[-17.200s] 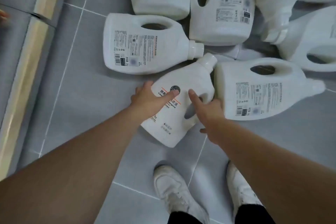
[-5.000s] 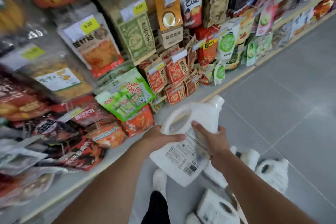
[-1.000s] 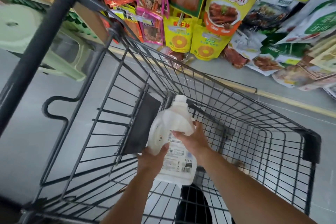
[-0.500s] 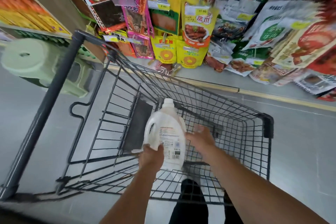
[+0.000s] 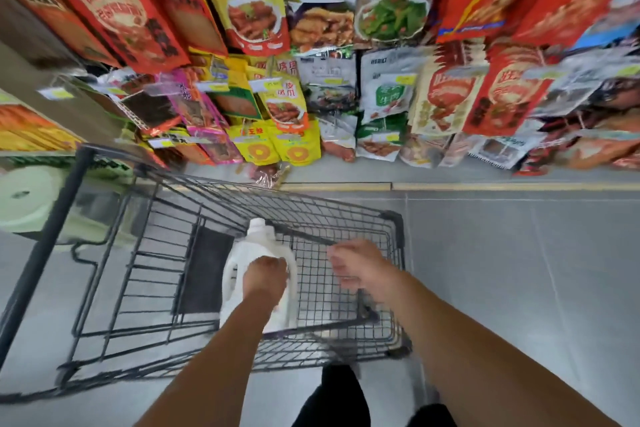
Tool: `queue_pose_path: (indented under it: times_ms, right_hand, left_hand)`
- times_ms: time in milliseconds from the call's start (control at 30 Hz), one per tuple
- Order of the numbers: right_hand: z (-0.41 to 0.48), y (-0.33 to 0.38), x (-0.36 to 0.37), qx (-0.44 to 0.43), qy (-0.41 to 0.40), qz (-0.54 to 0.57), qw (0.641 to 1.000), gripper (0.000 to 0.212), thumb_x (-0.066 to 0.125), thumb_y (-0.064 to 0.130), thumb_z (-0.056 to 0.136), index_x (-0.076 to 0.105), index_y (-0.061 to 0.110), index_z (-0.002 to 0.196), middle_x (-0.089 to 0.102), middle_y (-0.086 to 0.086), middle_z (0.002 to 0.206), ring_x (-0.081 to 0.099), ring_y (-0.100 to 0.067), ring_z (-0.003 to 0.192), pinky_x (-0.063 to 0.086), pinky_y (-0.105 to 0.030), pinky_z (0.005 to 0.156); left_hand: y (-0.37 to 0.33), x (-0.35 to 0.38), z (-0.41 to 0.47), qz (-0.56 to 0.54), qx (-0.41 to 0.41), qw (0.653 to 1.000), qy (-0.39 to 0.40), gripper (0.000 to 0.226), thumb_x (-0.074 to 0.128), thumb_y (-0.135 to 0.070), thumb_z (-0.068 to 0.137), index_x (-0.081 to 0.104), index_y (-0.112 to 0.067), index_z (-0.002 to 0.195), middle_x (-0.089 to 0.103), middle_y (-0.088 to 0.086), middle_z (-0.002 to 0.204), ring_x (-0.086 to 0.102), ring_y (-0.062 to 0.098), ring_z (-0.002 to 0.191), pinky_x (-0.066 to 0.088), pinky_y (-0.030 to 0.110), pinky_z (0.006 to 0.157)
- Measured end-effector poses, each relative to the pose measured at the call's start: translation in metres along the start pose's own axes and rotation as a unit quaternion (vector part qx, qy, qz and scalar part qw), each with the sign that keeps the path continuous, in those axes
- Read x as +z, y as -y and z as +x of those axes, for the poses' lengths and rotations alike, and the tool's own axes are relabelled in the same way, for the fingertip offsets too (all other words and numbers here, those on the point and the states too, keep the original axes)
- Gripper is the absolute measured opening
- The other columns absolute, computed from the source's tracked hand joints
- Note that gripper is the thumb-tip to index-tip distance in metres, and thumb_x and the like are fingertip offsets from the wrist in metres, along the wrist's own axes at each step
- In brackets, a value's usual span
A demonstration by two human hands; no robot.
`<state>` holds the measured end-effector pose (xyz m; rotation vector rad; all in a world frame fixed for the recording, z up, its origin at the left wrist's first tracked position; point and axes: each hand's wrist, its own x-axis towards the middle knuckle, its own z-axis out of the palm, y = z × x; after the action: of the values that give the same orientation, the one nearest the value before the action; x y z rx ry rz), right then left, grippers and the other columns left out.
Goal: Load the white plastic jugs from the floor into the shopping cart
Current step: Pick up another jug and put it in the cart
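Note:
One white plastic jug [image 5: 254, 255] stands upright inside the dark wire shopping cart [image 5: 394, 288], near the cart's middle, cap pointing up. My left hand [image 5: 265, 276] is closed on the jug's upper side. My right hand [image 5: 358, 267] hovers to the right of the jug, above the basket, fingers apart and holding nothing. No other jugs are in view. The picture is blurred by motion.
Store shelves packed with red, yellow and green snack bags [image 5: 311, 62] rise just beyond the cart. A pale green plastic stool [image 5: 27, 201] stands at the left behind the cart handle [image 5: 45, 246]. Grey tiled floor [image 5: 519, 270] spreads to the right.
The jug has gone lower into the cart and stands on the basket floor. My right hand has come off the jug and moved right. The view has tilted up toward the shelves.

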<state>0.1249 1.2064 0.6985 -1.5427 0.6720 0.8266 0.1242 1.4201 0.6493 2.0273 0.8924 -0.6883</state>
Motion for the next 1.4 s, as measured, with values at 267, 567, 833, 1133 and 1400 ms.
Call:
queue_pose_path:
  times_ms: [267, 567, 833, 1133, 1400]
  right_hand:
    - [-0.069, -0.03, -0.139, -0.043, -0.009, 0.09, 0.995, 0.002, 0.072, 0.025, 0.104, 0.072, 0.023, 0.105, 0.078, -0.006, 0.115, 0.076, -0.023, 0.108, 0.064, -0.039, 0.089]
    - [-0.136, -0.092, -0.321, -0.046, -0.072, 0.22, 0.972, 0.01, 0.065, 0.017, 0.105, 0.067, 0.02, 0.095, 0.071, -0.008, 0.103, 0.066, -0.026, 0.096, 0.054, -0.038, 0.086]
    - [-0.198, -0.149, -0.453, -0.066, -0.131, 0.3, 0.943, 0.004, 0.067, 0.018, 0.105, 0.067, 0.018, 0.101, 0.073, -0.009, 0.1, 0.067, -0.028, 0.093, 0.052, -0.041, 0.087]
    - [-0.242, -0.213, -0.552, -0.029, -0.262, 0.364, 0.893, 0.006, 0.064, 0.015, 0.106, 0.069, 0.014, 0.103, 0.075, -0.012, 0.099, 0.069, -0.029, 0.092, 0.056, -0.042, 0.092]
    - [-0.254, -0.265, -0.647, -0.015, -0.375, 0.432, 0.82, 0.013, 0.07, 0.006, 0.101, 0.072, 0.006, 0.088, 0.069, -0.008, 0.069, 0.055, -0.018, 0.053, 0.042, -0.023, 0.055]
  left_hand:
    - [-0.078, 0.094, -0.119, -0.008, 0.046, 0.999, 0.018, 0.021, 0.06, -0.016, 0.104, 0.075, -0.002, 0.107, 0.073, 0.01, 0.081, 0.062, 0.022, 0.061, 0.047, 0.026, 0.056]
    - [-0.153, 0.235, -0.229, 0.054, 0.128, 0.99, 0.04, 0.021, 0.06, -0.014, 0.104, 0.068, -0.009, 0.085, 0.073, 0.011, 0.073, 0.066, 0.024, 0.056, 0.053, 0.024, 0.048]
    - [-0.204, 0.366, -0.319, 0.081, 0.173, 0.976, 0.105, 0.021, 0.057, -0.018, 0.107, 0.066, -0.018, 0.088, 0.074, 0.007, 0.081, 0.064, 0.018, 0.057, 0.047, 0.026, 0.056]
    - [-0.238, 0.481, -0.393, 0.105, 0.203, 0.955, 0.187, 0.014, 0.058, -0.012, 0.105, 0.069, -0.007, 0.097, 0.074, 0.012, 0.085, 0.063, 0.021, 0.058, 0.045, 0.025, 0.055]
    - [-0.267, 0.595, -0.429, 0.115, 0.165, 0.952, 0.229, 0.039, 0.05, -0.02, 0.11, 0.063, -0.002, 0.079, 0.069, 0.011, 0.074, 0.065, 0.027, 0.069, 0.058, 0.04, 0.076]
